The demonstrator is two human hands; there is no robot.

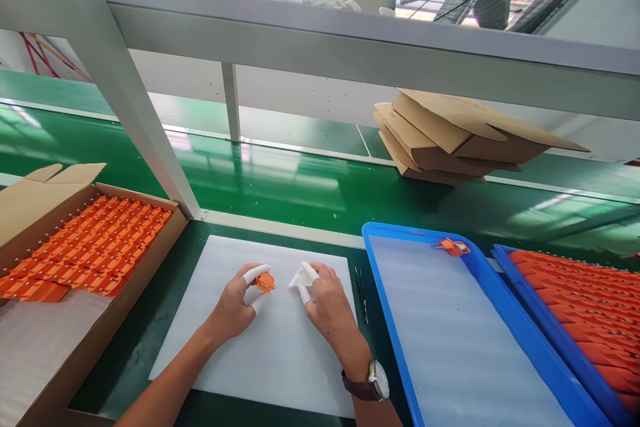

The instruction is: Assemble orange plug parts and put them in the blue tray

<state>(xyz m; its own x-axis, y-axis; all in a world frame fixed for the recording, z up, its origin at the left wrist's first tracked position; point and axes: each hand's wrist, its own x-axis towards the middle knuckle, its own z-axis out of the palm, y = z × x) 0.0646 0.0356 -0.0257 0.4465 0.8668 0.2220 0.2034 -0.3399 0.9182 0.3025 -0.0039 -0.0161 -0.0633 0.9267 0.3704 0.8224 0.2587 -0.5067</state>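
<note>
Over a white sheet (240, 360) on the bench, my left hand (239, 300) grips a small orange plastic part (265, 282) between thumb and fingers. White finger cots cover the tips of its thumb and index finger. To its right, my right hand (325, 300) pinches a folded white cloth (300, 277), its corner pointing toward the orange part. The cloth and the part are apart. White cots are on this hand's fingers too, and a watch (373, 380) is on the right wrist. Exactly what the orange part is cannot be made out.
At left stands a cardboard box (150, 250) with rows of orange parts (95, 240). A blue tray (395, 340) at right holds one orange piece (454, 247); beyond it, another blue tray (530, 293) is full. A dark thin tool (361, 293) lies between. Flattened cartons (450, 133) sit behind a metal frame (350, 33).
</note>
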